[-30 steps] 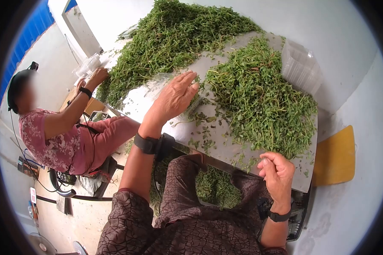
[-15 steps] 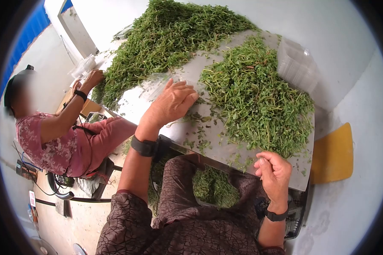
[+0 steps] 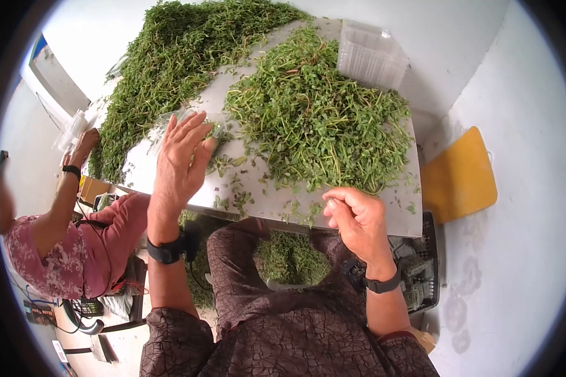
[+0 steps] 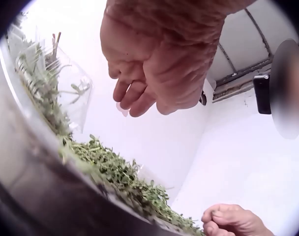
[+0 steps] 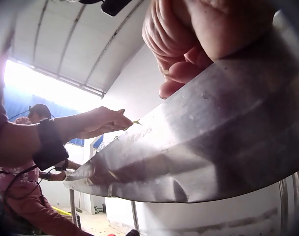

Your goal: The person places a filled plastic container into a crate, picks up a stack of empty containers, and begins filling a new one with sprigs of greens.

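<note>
My left hand is raised above the table, fingers extended and thumb apart. Beside its thumb, a clear plastic container with greens is partly covered by the hand. In the left wrist view, the hand hangs palm-side toward the camera, near clear plastic with sprigs. My right hand is at the table's front edge below the nearer pile of greens. Its fingers are curled with the thumb against them, and no held object can be made out. The right wrist view shows these curled fingers at the metal edge.
A larger heap of greens covers the back left of the table. Stacked clear containers stand at the back right. Another person's arm reaches in from the left. A yellow board leans on the right; greens lie below the table.
The head view has shifted, so the table appears farther left. My left hand has lifted a little, its fingers pointing more upward and its thumb more apart. My right hand keeps its curled pose.
</note>
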The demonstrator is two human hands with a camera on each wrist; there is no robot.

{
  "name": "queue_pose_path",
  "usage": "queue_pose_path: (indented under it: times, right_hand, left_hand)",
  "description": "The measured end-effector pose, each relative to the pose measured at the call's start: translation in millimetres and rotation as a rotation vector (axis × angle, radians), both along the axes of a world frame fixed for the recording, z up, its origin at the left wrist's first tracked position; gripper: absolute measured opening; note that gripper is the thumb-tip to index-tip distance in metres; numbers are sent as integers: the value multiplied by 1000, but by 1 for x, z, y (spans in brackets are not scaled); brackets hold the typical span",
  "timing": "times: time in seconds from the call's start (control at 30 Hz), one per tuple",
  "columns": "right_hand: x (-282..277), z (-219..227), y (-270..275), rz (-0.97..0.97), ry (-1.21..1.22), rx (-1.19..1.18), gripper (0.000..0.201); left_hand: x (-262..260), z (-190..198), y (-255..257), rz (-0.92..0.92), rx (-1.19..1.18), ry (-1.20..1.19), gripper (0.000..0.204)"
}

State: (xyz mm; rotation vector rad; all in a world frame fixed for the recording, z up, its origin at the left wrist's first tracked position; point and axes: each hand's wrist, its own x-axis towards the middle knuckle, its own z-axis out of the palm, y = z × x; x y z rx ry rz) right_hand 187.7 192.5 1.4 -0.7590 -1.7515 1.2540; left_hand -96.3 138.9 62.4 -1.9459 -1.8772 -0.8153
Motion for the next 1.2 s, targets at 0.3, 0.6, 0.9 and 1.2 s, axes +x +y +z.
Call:
queue_pose_path:
  times: [0.3,0.6,0.9,1.2]
  right_hand:
    - [0,2,-1,6,0,-36,12]
    - [-2,1,-2,-61,-7,-51,15]
    - [-18,31,5,-258,-195,-9,17]
    - [-46,46,44,-390,-1055,456,14]
  left_hand:
    - [80,-52,-37,-313,182,-201,20]
    - [93,-103,-72,-669,-232,-655,14]
    - [92,-131,-59,-722,-551,-961,24]
    - [90,-144,-36,-867,-667,-1029,23]
